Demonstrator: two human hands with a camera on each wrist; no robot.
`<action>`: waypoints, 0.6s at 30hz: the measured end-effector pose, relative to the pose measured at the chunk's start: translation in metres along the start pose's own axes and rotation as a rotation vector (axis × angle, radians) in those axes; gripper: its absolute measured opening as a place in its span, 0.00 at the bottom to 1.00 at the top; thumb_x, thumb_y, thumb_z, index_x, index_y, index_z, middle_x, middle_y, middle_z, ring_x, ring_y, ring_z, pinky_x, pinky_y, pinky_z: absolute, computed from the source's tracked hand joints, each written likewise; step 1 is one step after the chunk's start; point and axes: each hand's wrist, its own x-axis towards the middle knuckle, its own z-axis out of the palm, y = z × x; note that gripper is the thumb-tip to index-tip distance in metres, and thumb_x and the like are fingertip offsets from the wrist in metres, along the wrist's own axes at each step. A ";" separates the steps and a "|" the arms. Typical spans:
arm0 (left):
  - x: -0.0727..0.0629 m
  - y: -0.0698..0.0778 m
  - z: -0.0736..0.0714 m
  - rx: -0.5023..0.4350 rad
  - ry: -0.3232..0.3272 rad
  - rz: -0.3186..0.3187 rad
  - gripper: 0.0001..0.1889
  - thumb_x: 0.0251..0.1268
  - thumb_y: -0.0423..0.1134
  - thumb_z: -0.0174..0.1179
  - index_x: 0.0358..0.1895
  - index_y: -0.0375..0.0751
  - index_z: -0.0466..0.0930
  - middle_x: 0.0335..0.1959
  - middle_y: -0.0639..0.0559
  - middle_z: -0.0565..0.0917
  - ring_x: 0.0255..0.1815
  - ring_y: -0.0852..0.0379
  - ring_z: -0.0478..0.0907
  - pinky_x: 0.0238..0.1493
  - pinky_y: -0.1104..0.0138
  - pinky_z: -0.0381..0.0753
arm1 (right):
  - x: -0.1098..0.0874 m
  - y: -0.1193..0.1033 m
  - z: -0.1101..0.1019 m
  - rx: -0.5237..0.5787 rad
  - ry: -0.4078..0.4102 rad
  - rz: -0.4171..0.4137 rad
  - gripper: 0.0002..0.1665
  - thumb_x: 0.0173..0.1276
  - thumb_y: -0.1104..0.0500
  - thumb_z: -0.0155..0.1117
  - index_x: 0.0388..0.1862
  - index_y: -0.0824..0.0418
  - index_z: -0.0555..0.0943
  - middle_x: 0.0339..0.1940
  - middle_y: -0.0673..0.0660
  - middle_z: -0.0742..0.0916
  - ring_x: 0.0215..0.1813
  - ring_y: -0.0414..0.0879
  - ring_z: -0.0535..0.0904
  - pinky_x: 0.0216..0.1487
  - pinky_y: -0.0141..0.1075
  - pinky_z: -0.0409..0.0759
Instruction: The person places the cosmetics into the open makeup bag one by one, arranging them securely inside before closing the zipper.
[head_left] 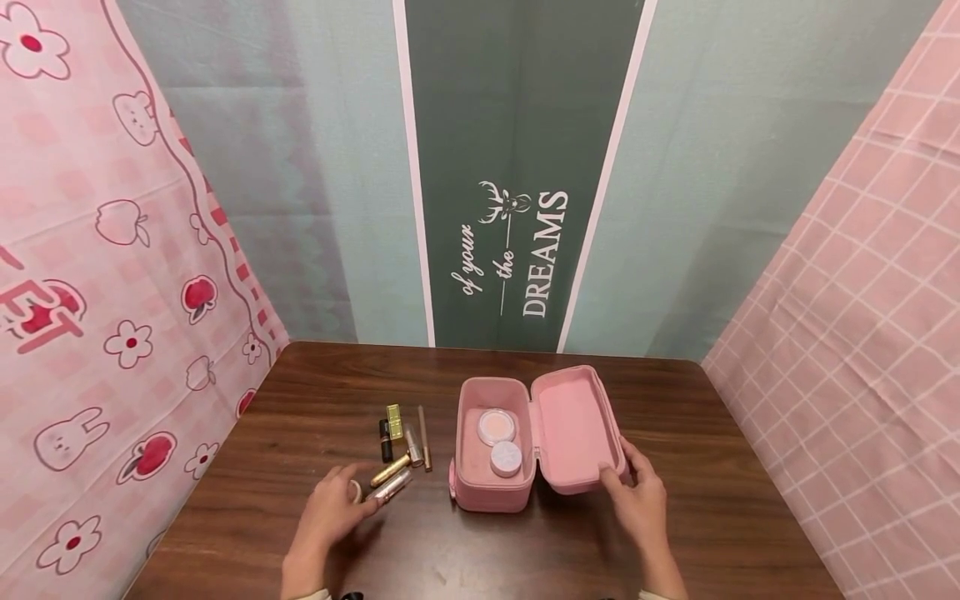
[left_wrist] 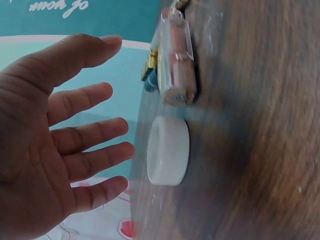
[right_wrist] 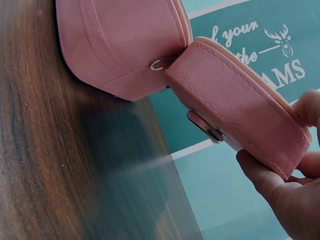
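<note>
A pink zippered cosmetic case (head_left: 491, 500) stands unzipped on the table, its lid (head_left: 576, 429) swung out to the right. My right hand (head_left: 639, 498) grips the lid's outer corner, thumb on one side and fingers on the other. Inside the case lie a round compact (head_left: 496, 426) and a round white-lidded container (head_left: 506, 458). My left hand (head_left: 330, 510) hovers with spread, relaxed fingers beside a small white round jar (left_wrist: 169, 151). Just beyond the jar lies a clear lip gloss tube (left_wrist: 177, 65); the left wrist view shows a gap between hand and jar.
Left of the case are a gold lipstick tube (head_left: 390, 471), a black tube (head_left: 386, 442), a yellow-gold palette-like piece (head_left: 394, 422), another clear tube (head_left: 413, 447) and a thin brown pencil (head_left: 425, 437). Fabric hangs around the brown wooden table (head_left: 337, 367).
</note>
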 end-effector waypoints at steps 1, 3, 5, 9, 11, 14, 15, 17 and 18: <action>-0.001 -0.002 -0.001 -0.001 -0.001 -0.007 0.29 0.39 0.45 0.73 0.50 0.39 0.79 0.44 0.40 0.79 0.43 0.39 0.76 0.44 0.47 0.73 | 0.000 0.000 0.001 -0.006 0.003 -0.001 0.30 0.58 0.65 0.65 0.60 0.69 0.72 0.59 0.70 0.74 0.57 0.59 0.72 0.45 0.17 0.67; -0.001 -0.005 -0.001 -0.005 0.002 -0.020 0.30 0.39 0.46 0.73 0.50 0.38 0.78 0.44 0.40 0.79 0.44 0.38 0.76 0.45 0.47 0.72 | -0.001 0.000 0.002 -0.015 0.012 -0.006 0.31 0.57 0.64 0.67 0.59 0.70 0.72 0.58 0.69 0.75 0.58 0.60 0.72 0.49 0.26 0.70; -0.002 -0.009 -0.001 -0.019 0.008 -0.029 0.31 0.38 0.47 0.74 0.50 0.38 0.78 0.45 0.40 0.79 0.44 0.39 0.76 0.45 0.47 0.72 | -0.002 0.000 0.003 -0.017 0.018 -0.009 0.31 0.57 0.63 0.68 0.59 0.70 0.72 0.58 0.69 0.75 0.59 0.61 0.71 0.53 0.35 0.69; -0.001 -0.018 0.001 -0.065 0.023 -0.028 0.31 0.36 0.45 0.75 0.49 0.37 0.79 0.43 0.41 0.79 0.43 0.41 0.76 0.44 0.48 0.73 | -0.002 0.001 0.005 -0.012 0.027 -0.011 0.31 0.56 0.63 0.68 0.59 0.70 0.72 0.57 0.69 0.76 0.59 0.61 0.71 0.55 0.34 0.68; -0.001 -0.023 0.003 -0.089 0.039 -0.021 0.30 0.35 0.43 0.75 0.48 0.37 0.79 0.43 0.41 0.79 0.43 0.41 0.76 0.44 0.48 0.73 | -0.002 0.002 0.006 -0.008 0.032 -0.015 0.30 0.56 0.63 0.68 0.59 0.70 0.73 0.57 0.69 0.76 0.59 0.60 0.71 0.52 0.24 0.67; -0.003 -0.030 0.005 -0.114 0.083 0.014 0.30 0.33 0.41 0.76 0.47 0.36 0.79 0.43 0.41 0.79 0.42 0.42 0.77 0.42 0.50 0.73 | -0.001 0.003 0.008 -0.004 0.037 -0.018 0.30 0.57 0.63 0.68 0.59 0.71 0.73 0.56 0.69 0.77 0.58 0.60 0.72 0.46 0.14 0.62; -0.004 -0.032 0.006 -0.121 0.101 0.027 0.30 0.32 0.40 0.76 0.47 0.35 0.80 0.42 0.41 0.79 0.41 0.42 0.77 0.40 0.50 0.73 | -0.001 0.004 0.009 -0.003 0.039 -0.016 0.30 0.57 0.63 0.68 0.59 0.70 0.73 0.56 0.69 0.77 0.58 0.60 0.72 0.45 0.13 0.62; -0.005 -0.036 0.008 -0.136 0.138 0.054 0.30 0.30 0.39 0.77 0.46 0.35 0.80 0.42 0.41 0.80 0.40 0.43 0.77 0.39 0.52 0.73 | -0.001 0.004 0.010 -0.003 0.038 -0.010 0.30 0.57 0.63 0.67 0.59 0.71 0.72 0.56 0.69 0.76 0.58 0.60 0.72 0.47 0.14 0.62; -0.005 -0.038 0.009 -0.143 0.150 0.063 0.31 0.29 0.39 0.77 0.45 0.35 0.80 0.41 0.41 0.80 0.40 0.43 0.77 0.38 0.53 0.73 | -0.001 0.004 0.011 -0.001 0.038 -0.006 0.31 0.57 0.63 0.67 0.59 0.71 0.72 0.56 0.69 0.76 0.58 0.61 0.71 0.47 0.15 0.62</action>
